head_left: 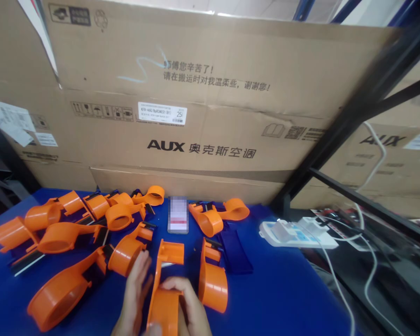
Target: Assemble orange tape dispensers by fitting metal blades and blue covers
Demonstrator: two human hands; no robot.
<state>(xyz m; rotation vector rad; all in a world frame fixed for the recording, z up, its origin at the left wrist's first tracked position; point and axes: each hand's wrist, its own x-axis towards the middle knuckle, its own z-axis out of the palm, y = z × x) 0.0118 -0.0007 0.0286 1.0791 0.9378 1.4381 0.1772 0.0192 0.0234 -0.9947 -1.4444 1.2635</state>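
Observation:
An orange plastic piece [164,305] with a wide ring and a long arm ending in a short crosspiece stands at the front middle. My right hand [193,303] grips its ring from the right, fingers curled round the wall. On its other side is my left hand [135,296], fingers stretched out and slightly blurred, with the thumb at the ring's lower edge. A similar orange piece [213,287] lies just right of my right hand. Another orange piece [126,254] sits beyond my left fingertips.
Several more orange pieces [61,296] with dark strips cover the left of the blue table [276,298]. A blurred-out phone-shaped object [178,214] lies at the back middle. A dark blue tray [236,252] and white power strip [297,234] are right. Cardboard [210,126] stands behind.

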